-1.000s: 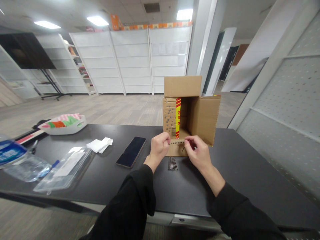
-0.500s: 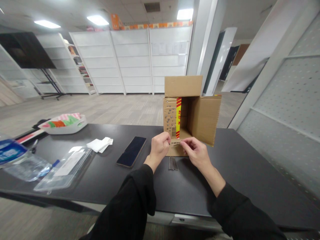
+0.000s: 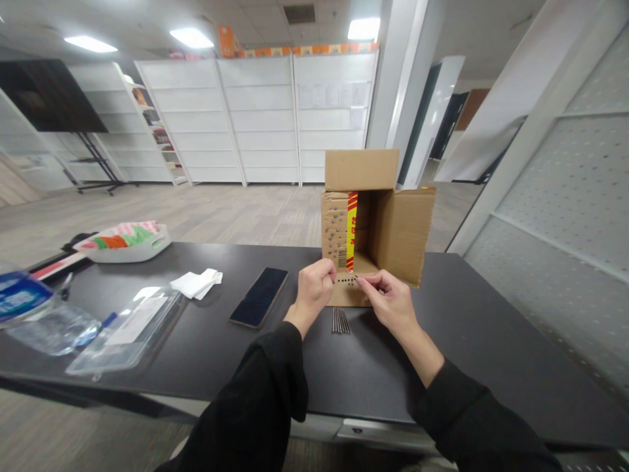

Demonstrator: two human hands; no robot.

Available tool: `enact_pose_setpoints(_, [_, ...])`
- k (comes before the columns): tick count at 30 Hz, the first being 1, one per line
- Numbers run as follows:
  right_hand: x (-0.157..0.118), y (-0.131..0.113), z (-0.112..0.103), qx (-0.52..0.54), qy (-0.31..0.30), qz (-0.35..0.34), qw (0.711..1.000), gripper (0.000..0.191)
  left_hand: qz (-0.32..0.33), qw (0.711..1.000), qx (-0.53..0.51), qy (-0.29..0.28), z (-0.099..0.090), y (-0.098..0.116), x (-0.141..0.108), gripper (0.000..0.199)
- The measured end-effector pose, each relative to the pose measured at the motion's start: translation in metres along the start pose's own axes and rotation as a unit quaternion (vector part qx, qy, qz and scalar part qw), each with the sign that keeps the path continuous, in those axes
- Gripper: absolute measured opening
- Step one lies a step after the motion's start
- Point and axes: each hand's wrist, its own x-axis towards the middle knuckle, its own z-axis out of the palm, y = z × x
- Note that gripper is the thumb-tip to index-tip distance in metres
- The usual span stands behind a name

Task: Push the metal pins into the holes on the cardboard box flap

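Observation:
An open cardboard box (image 3: pixel 407 229) stands on the dark table, its lower flap (image 3: pixel 346 298) lying toward me with rows of small dark holes or dots. Round grey spots dot its left flap, beside red and yellow tape (image 3: pixel 351 229). My left hand (image 3: pixel 314 285) is closed at the left edge of the lower flap; anything in its fingers is hidden. My right hand (image 3: pixel 388 298) pinches at the flap's right side, and what it holds is too small to make out. Several thin metal nails (image 3: pixel 341 320) lie side by side just in front of the flap.
A phone (image 3: pixel 259 297) lies left of my hands, with white tissue (image 3: pixel 197 283) beyond it. Farther left are a clear plastic case (image 3: pixel 130 331), a plastic bottle (image 3: pixel 54 328) and a white basket (image 3: pixel 132 252) of coloured cloth.
A thin dark piece seen near my right fingertips over the lower flap no longer shows there. Both hands have stayed almost in place.

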Motion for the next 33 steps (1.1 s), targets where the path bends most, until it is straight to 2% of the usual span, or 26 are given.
enact_pose_setpoints(7, [-0.002,-0.004,-0.005,-0.033,0.025,-0.056,0.998,0.036,-0.003,1.0,-0.004,0.003,0.0,0.001,0.0,0.019])
enact_pose_setpoints(14, [-0.003,-0.005,-0.009,-0.055,0.0,-0.109,0.993,0.031,0.003,1.0,0.0,0.007,0.0,-0.001,0.0,0.019])
enact_pose_setpoints(23, [-0.016,-0.008,-0.012,0.009,-0.051,-0.033,0.998,0.021,0.004,1.0,0.002,0.006,0.001,-0.003,-0.001,0.02])
enact_pose_setpoints(29, [-0.033,-0.012,-0.018,-0.003,-0.117,-0.024,0.993,0.017,0.001,1.0,0.006,0.006,0.0,-0.001,-0.001,0.02])
enact_pose_setpoints(33, [-0.042,-0.01,-0.023,-0.032,-0.137,-0.032,0.989,0.017,0.005,1.0,0.004,0.007,-0.001,-0.001,0.0,0.02])
